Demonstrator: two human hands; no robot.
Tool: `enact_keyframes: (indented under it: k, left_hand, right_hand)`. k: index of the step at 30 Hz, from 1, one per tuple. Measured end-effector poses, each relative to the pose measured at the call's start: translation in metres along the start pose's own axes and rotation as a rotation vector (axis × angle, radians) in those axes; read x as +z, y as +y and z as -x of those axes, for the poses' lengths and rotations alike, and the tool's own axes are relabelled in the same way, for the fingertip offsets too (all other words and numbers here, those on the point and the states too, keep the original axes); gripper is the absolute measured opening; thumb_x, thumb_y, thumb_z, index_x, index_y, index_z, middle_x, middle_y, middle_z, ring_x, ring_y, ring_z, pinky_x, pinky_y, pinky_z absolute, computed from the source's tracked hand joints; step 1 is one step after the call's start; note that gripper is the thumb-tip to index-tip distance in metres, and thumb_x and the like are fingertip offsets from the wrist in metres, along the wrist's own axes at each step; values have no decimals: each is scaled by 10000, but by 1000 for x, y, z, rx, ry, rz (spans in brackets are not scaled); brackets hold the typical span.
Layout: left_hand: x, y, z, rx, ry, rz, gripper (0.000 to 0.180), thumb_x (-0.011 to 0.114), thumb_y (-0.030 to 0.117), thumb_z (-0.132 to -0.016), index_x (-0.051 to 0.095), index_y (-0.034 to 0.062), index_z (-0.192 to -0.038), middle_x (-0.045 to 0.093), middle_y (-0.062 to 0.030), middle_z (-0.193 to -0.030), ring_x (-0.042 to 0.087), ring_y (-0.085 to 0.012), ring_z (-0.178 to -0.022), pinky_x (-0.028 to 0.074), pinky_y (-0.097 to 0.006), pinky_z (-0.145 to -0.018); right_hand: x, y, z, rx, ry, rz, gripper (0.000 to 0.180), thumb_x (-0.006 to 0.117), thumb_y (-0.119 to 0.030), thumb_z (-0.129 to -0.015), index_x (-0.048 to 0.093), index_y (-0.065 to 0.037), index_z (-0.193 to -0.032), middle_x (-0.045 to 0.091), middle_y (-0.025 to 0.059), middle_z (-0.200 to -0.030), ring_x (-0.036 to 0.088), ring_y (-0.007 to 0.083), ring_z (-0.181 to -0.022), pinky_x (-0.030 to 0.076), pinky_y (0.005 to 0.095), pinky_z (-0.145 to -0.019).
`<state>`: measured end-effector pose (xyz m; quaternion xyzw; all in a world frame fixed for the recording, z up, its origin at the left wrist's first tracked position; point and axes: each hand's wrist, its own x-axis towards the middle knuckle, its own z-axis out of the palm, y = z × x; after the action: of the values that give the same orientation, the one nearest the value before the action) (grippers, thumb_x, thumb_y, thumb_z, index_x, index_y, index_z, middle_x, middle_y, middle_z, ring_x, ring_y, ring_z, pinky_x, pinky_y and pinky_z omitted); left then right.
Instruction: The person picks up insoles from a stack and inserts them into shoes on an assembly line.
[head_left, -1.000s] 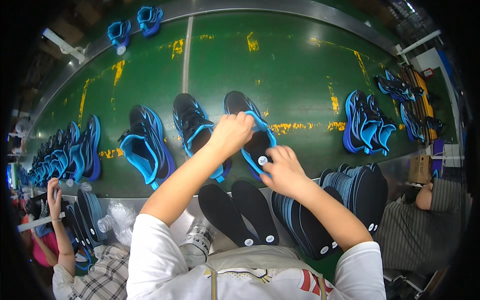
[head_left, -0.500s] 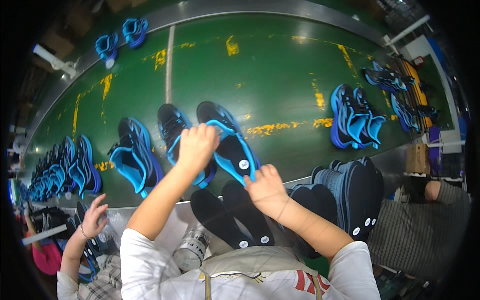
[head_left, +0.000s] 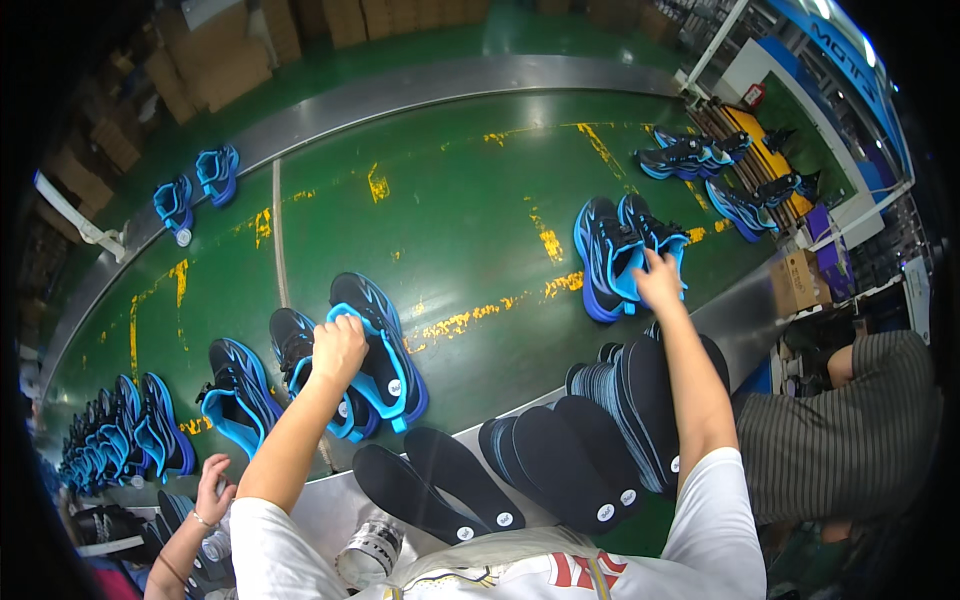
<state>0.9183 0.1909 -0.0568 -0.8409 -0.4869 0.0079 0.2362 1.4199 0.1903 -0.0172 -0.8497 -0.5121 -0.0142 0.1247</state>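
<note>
My left hand [head_left: 340,350] is closed at the opening of a black and blue sneaker [head_left: 372,293], its fingers around the collar or tongue. A matching sneaker [head_left: 290,335] sits against it on the left, partly hidden by my hand. A white round sticker shows on the insole inside each. My right hand [head_left: 658,280] is stretched out to the right, fingers apart, over the openings of another pair of sneakers [head_left: 597,255]. Whether its fingertips touch them is hard to see. Just in front of me lie two black insoles [head_left: 455,470] with round white stickers.
Stacks of black insoles [head_left: 560,450] lie along the metal edge [head_left: 750,325] of the green belt [head_left: 470,220]. More sneakers [head_left: 150,430] line up at left. A clear jar [head_left: 370,550] stands near me. Co-workers are at both sides: a hand [head_left: 212,490] left, a striped garment [head_left: 840,430] right.
My right hand has left the heel of the near sneaker and reached right to the other pair. My left hand stays on the near pair. The whole view has shifted toward the right.
</note>
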Motion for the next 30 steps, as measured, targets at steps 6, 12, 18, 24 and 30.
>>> enact_keyframes:
  k: [6,12,18,24,30]
  left_hand:
    - [-3,-1,5,77,-42,-49,58,508,138,-707,509,82,-691,508,-43,-640,527,-178,-568,372,-312,-517]
    - [-29,-19,8,-238,-188,614,201,502,198,-728,505,-3,-728,558,-186,-707,568,-341,-676,452,-430,-620]
    - [-54,-14,20,-644,-44,1298,186,467,150,-779,473,-13,-689,459,-103,-597,454,-154,-569,378,-296,-537]
    - [-79,-24,39,-861,100,1906,127,478,96,-760,551,11,-699,514,5,-666,325,-20,-482,245,-173,-428]
    - [-95,-28,74,-889,72,2032,135,477,36,-702,464,62,-834,467,-6,-569,336,-40,-455,231,-181,-407]
  right_hand:
    - [8,78,-31,215,-405,60,479,614,-283,-725,530,-61,-1141,475,215,-1193,472,322,-1094,385,363,-905]
    - [6,31,-27,-46,-357,-137,342,618,-179,-733,584,33,-1000,589,221,-980,562,324,-948,430,362,-834]
    - [10,-36,14,-395,-464,-166,272,595,-163,-736,599,8,-947,589,235,-897,562,359,-876,439,386,-778]
    - [8,-105,69,-880,-310,-122,264,574,-173,-754,603,-60,-991,528,197,-1066,518,342,-971,412,381,-844]
    - [-59,-205,228,-986,-584,24,262,560,-299,-747,554,-38,-766,568,128,-835,573,303,-746,456,402,-692]
